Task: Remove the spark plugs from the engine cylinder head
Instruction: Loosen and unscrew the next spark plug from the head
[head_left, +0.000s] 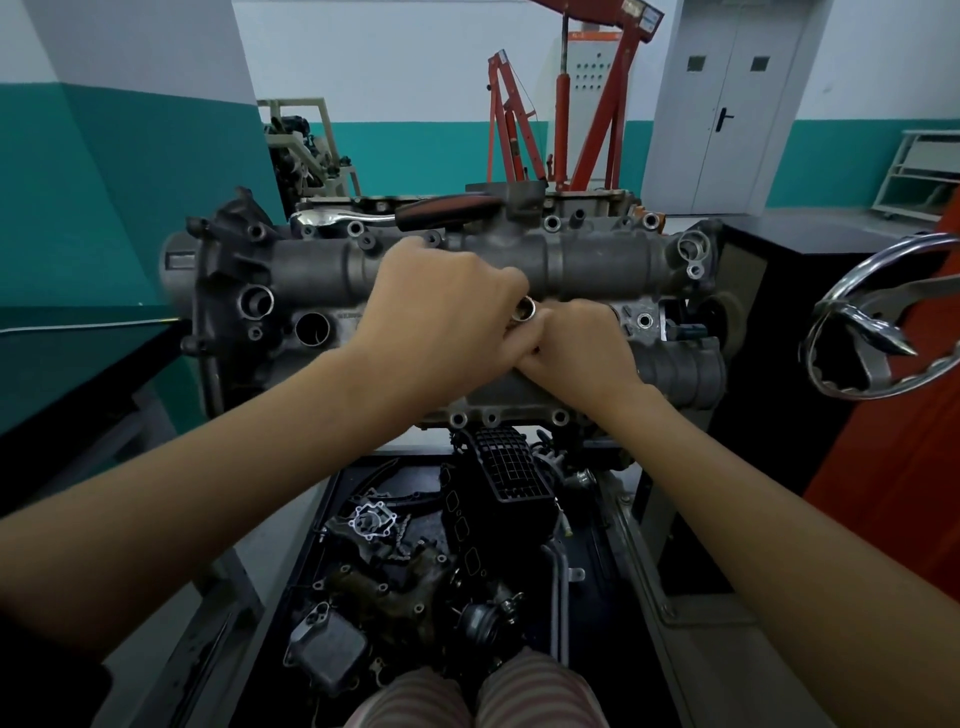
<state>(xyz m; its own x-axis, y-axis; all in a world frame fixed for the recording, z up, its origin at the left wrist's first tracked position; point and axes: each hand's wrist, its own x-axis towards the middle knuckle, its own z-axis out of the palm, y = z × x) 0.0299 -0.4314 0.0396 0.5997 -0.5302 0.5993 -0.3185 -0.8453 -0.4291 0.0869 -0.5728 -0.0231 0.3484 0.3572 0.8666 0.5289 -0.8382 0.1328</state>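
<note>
I have both hands at mid-frame on the grey cast-aluminium engine cylinder head (571, 260). My left hand (441, 306) curls round a short shiny steel socket tube (523, 310), open end up; my right hand (576, 353) pinches in just beside it. No spark plug is visible; I judge it sits down the well beneath my fingers. I should keep the tube square to the well and turn gently. The chrome ratchet with dark red-black handle (395, 214) lies along the head's upper edge.
</note>
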